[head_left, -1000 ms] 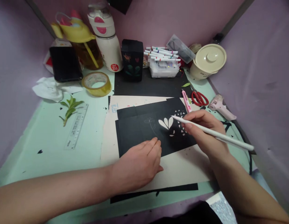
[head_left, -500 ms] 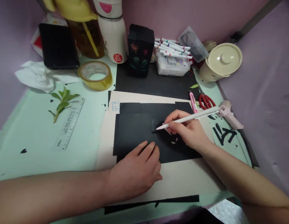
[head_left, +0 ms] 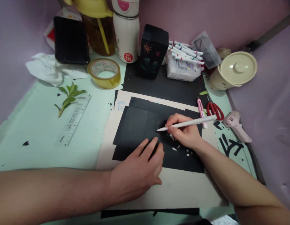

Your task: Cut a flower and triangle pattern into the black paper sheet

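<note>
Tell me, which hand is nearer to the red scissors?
The right hand: it holds the white pen just left of the red scissors. The left hand lies farther away, flat on the black paper.

We find open room on the green desk (head_left: 30, 125) at left, past the ruler (head_left: 73, 120) and leaf sprig (head_left: 68, 95); behind the black paper (head_left: 137, 125), bottles (head_left: 126, 34), tape roll (head_left: 104, 72), marker box (head_left: 183, 64) and scissors (head_left: 213, 109) crowd our way.
</note>
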`<act>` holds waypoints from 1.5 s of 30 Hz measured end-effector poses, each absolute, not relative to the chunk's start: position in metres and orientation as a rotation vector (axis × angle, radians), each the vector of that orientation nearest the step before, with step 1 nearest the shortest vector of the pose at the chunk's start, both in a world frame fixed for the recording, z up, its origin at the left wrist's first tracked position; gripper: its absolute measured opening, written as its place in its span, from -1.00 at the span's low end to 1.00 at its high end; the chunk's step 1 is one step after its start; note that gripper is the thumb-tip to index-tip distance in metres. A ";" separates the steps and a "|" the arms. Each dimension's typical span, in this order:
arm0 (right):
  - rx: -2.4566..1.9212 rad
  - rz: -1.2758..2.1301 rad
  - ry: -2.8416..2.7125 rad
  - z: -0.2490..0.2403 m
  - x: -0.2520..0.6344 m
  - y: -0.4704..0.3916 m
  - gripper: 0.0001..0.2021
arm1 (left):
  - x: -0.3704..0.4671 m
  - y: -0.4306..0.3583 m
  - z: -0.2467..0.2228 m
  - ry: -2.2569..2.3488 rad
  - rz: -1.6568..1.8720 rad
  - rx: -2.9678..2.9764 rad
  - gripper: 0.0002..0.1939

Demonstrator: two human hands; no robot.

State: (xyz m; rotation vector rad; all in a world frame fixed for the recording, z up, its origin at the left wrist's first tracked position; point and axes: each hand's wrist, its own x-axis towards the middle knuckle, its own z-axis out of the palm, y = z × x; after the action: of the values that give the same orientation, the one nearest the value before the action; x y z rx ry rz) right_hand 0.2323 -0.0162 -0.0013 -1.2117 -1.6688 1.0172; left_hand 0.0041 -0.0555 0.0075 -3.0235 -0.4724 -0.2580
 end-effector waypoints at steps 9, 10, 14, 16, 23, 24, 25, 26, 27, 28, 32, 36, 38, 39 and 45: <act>-1.248 1.052 -1.699 0.002 0.230 -0.014 -0.96 | 0.004 -0.056 0.006 -0.468 -0.244 -3.017 -0.30; -1.247 1.051 -1.705 0.002 0.230 -0.015 -0.95 | 0.003 -0.056 0.006 -0.467 -0.247 -3.014 -0.30; -1.266 1.037 -1.736 0.003 0.230 -0.015 -0.95 | 0.003 -0.056 0.006 -0.457 -0.256 -3.011 -0.31; -1.280 1.040 -1.734 0.003 0.230 -0.015 -0.95 | 0.003 -0.056 0.005 -0.449 -0.260 -3.010 -0.32; -1.279 1.041 -1.738 0.001 0.230 -0.015 -0.95 | 0.003 -0.057 0.005 -0.451 -0.263 -2.999 -0.31; -1.281 1.041 -1.737 0.002 0.230 -0.015 -0.95 | 0.003 -0.057 0.005 -0.451 -0.268 -2.999 -0.31; -1.282 1.043 -1.736 0.002 0.229 -0.015 -0.95 | 0.003 -0.057 0.004 -0.451 -0.271 -3.000 -0.30; -1.284 1.045 -1.735 0.002 0.229 -0.015 -0.95 | 0.003 -0.057 0.004 -0.452 -0.278 -3.000 -0.30; -1.286 1.050 -1.733 0.002 0.229 -0.015 -0.95 | 0.004 -0.056 0.004 -0.452 -0.284 -3.000 -0.29; -1.286 1.055 -1.731 0.003 0.229 -0.015 -0.95 | 0.004 -0.056 0.003 -0.453 -0.286 -3.001 -0.29; -1.265 1.064 -1.747 0.004 0.230 -0.015 -0.95 | 0.003 -0.057 0.003 -0.451 -0.293 -3.001 -0.30; -1.233 1.073 -1.765 0.003 0.232 -0.014 -0.92 | 0.003 -0.056 0.003 -0.444 -0.271 -2.998 -0.30; -1.209 1.083 -1.759 0.003 0.232 -0.014 -0.91 | 0.003 -0.056 0.003 -0.446 -0.259 -3.003 -0.31; -1.198 1.089 -1.754 0.003 0.232 -0.014 -0.91 | 0.003 -0.056 0.003 -0.447 -0.261 -3.005 -0.31; -1.161 1.111 -1.733 0.002 0.232 -0.013 -0.92 | 0.002 -0.056 0.003 -0.451 -0.279 -2.996 -0.31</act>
State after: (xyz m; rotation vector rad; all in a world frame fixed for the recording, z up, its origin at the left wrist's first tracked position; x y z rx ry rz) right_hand 0.2324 -0.0129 0.0021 -1.1613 -1.7332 1.1111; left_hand 0.0023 -0.0565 0.0028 -2.9956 -0.4513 -0.2787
